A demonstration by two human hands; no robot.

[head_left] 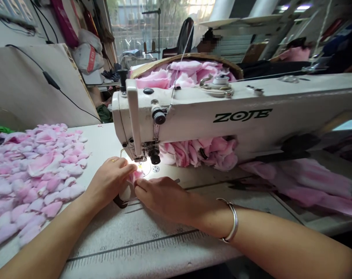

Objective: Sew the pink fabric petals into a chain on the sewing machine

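Note:
Under the lit needle area of a white sewing machine [187, 112] lies a small pink fabric piece [136, 175]. My left hand [110, 178] pinches its left side, fingers closed, a ring on one finger. From the right, my right hand [161, 195] grips the near edge of the same piece between thumb and fingers, with a silver bangle on the wrist. The fingertips of both hands almost meet just in front of the presser foot, and they partly cover the fabric.
Many small pink fabric pieces [45, 166] spread over the table's left side. Ruffled pink fabric [199, 153] lies behind the machine arm, more pink cloth [312, 182] at right. A ruler scale [135, 245] runs along the front. Two other people are in the background.

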